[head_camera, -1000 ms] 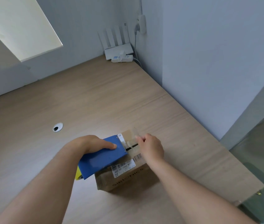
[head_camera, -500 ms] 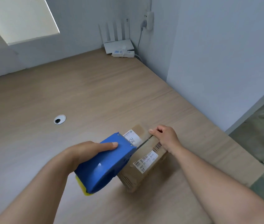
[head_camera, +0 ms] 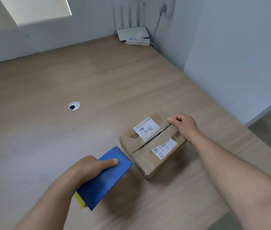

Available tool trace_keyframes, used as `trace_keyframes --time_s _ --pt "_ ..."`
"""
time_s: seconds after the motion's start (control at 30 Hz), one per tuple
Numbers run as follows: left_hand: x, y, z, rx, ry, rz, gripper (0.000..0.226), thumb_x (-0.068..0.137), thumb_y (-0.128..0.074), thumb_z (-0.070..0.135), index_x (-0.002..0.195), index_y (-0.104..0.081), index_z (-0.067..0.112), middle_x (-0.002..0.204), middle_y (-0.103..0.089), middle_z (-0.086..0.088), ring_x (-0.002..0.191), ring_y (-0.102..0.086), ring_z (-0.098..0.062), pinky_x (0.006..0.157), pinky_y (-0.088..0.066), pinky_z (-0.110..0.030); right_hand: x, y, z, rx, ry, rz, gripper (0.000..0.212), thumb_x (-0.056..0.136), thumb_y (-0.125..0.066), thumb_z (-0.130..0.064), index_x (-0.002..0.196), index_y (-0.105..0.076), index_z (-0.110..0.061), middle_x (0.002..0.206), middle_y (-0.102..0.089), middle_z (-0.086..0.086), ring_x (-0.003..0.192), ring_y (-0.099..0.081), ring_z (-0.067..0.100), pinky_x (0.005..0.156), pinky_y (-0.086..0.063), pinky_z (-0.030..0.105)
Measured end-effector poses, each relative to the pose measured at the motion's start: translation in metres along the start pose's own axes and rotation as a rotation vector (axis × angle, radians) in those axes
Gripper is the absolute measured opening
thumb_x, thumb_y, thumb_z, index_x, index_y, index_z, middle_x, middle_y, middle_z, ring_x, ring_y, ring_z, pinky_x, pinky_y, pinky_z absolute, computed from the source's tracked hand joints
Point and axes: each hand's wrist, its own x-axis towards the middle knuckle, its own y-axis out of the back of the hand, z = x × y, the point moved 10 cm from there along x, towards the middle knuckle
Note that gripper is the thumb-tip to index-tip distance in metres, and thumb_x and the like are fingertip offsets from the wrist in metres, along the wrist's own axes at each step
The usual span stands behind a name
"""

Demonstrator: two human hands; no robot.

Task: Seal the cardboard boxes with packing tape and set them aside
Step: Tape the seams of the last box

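Fingers of the right hand (head_camera: 185, 126) curled, thumb pressing the far end of the cardboard box (head_camera: 153, 144) at its centre seam. Left hand (head_camera: 92, 166) wrapped around the blue tape dispenser (head_camera: 104, 177), thumb flat on top; toothed front edge just beside the box's near end. Box sits on the wooden table (head_camera: 65, 72), near its right edge. White labels (head_camera: 147, 129) on both flaps. Router (head_camera: 132, 33) in far corner.

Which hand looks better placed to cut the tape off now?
Probably the left hand: it already grips the blue tape dispenser, whose toothed edge sits at the cardboard box's near end. The right hand is pressing on the far end.
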Motion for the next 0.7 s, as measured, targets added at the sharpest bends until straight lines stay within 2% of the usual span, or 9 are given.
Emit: trace_keyframes --time_s 0.07,0.13,0.2,0.27,0.37,0.47,0.53,0.7 --pt "0.005 -0.002 0.007 0.131 -0.018 0.074 0.056 0.076 -0.062 0.068 0.088 -0.063 0.013 0.087 -0.065 -0.002 0.081 -0.064 -0.018 0.069 -0.045 -0.028 0.0 0.0 0.0 -0.005 0.001 0.0 0.022 0.085 -0.07 -0.024 0.077 -0.066 -0.003 0.072 -0.061 0.005 0.067 -0.052 0.016 0.07 -0.046 0.033" --pt "0.004 0.001 0.023 0.463 -0.064 0.252 0.048 0.082 -0.052 0.066 0.088 -0.059 0.018 0.08 -0.057 0.004 0.083 -0.06 -0.016 0.065 -0.042 -0.027 -0.002 0.0 0.0 -0.009 -0.001 0.008 0.023 0.086 -0.069 -0.024 0.077 -0.065 -0.002 0.071 -0.061 0.004 0.068 -0.052 0.016 0.069 -0.046 0.033" --pt "-0.001 0.006 0.041 0.583 -0.119 0.411 0.043 0.085 -0.044 0.064 0.087 -0.056 0.022 0.073 -0.052 0.006 0.077 -0.057 -0.017 0.061 -0.038 -0.026 -0.007 0.001 -0.001 -0.007 0.0 0.021 0.023 0.087 -0.068 -0.022 0.072 -0.063 -0.006 0.067 -0.059 0.0 0.064 -0.05 0.014 0.067 -0.042 0.03" --pt "-0.004 0.017 0.051 0.528 -0.143 0.503 0.044 0.087 -0.041 0.062 0.086 -0.055 0.02 0.072 -0.052 0.005 0.072 -0.055 -0.019 0.061 -0.038 -0.027 -0.012 0.006 0.0 0.02 -0.011 0.058 0.026 0.089 -0.066 -0.022 0.066 -0.058 -0.012 0.062 -0.054 -0.003 0.059 -0.045 0.012 0.062 -0.037 0.027" --pt "-0.004 0.033 0.044 0.396 -0.13 0.595 0.036 0.09 -0.041 0.045 0.096 -0.051 0.011 0.075 -0.056 0.0 0.068 -0.054 -0.021 0.059 -0.037 -0.028 -0.019 0.007 0.003 0.0 -0.029 0.076 0.033 0.09 -0.064 -0.025 0.064 -0.049 -0.013 0.058 -0.046 -0.001 0.056 -0.039 0.015 0.057 -0.033 0.029" --pt "0.002 0.034 0.021 0.363 -0.11 0.666 0.036 0.094 -0.041 0.036 0.11 -0.043 0.004 0.085 -0.06 -0.006 0.076 -0.058 -0.028 0.067 -0.042 -0.031 -0.024 0.001 0.0 -0.055 -0.015 0.07 0.035 0.091 -0.062 -0.027 0.062 -0.046 -0.015 0.057 -0.047 -0.001 0.056 -0.04 0.016 0.056 -0.033 0.031" --pt "0.009 0.031 0.006 0.364 -0.116 0.708 0.036 0.096 -0.04 0.037 0.111 -0.045 0.004 0.093 -0.066 -0.008 0.085 -0.063 -0.029 0.073 -0.047 -0.033 -0.027 0.0 -0.004 -0.084 -0.004 0.069 0.034 0.092 -0.061 -0.027 0.063 -0.047 -0.014 0.06 -0.049 0.0 0.058 -0.042 0.017 0.057 -0.033 0.031" --pt "0.02 0.008 -0.019 0.344 -0.105 0.709 0.035 0.097 -0.04 0.045 0.103 -0.047 0.012 0.101 -0.067 -0.007 0.091 -0.063 -0.028 0.07 -0.043 -0.033 -0.028 -0.001 -0.012 -0.178 0.029 0.046 0.036 0.093 -0.059 -0.028 0.063 -0.044 -0.017 0.062 -0.049 -0.002 0.064 -0.044 0.02 0.06 -0.028 0.031"
